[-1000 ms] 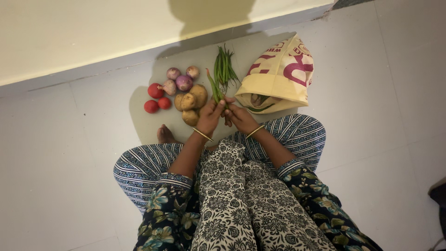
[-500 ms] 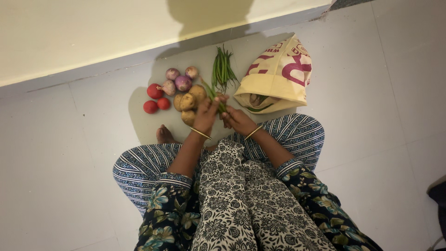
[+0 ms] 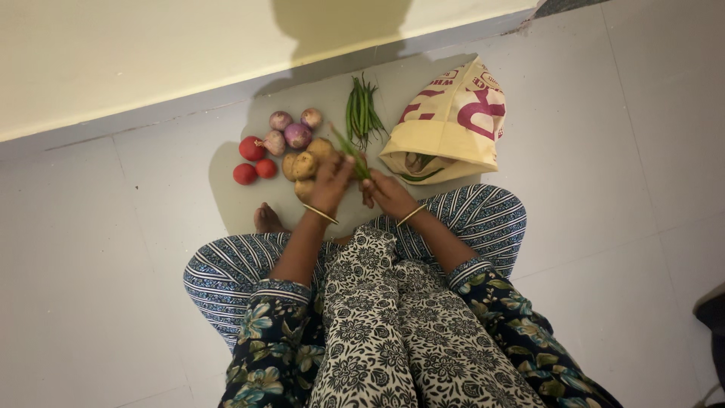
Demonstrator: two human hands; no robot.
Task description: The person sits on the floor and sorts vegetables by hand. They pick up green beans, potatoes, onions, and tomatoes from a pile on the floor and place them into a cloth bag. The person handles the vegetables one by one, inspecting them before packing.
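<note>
I sit cross-legged on the floor. My left hand (image 3: 331,183) and my right hand (image 3: 385,193) both hold a small bunch of green beans (image 3: 349,151) that sticks up between them, just in front of the potatoes (image 3: 306,164). Behind the hands lies a pile of loose green beans (image 3: 362,107) on the floor. To the right stands a cream cloth bag (image 3: 453,125) with red print, its mouth open toward me and something green inside.
Purple onions (image 3: 291,128) and three red tomatoes (image 3: 253,159) lie left of the potatoes. A pale wall with a grey skirting (image 3: 151,106) runs along the back. My bare foot (image 3: 266,219) rests by my left knee.
My left hand has slid a little to the left over the potatoes, and the held beans have tilted and dropped lower. The right hand has barely moved.
</note>
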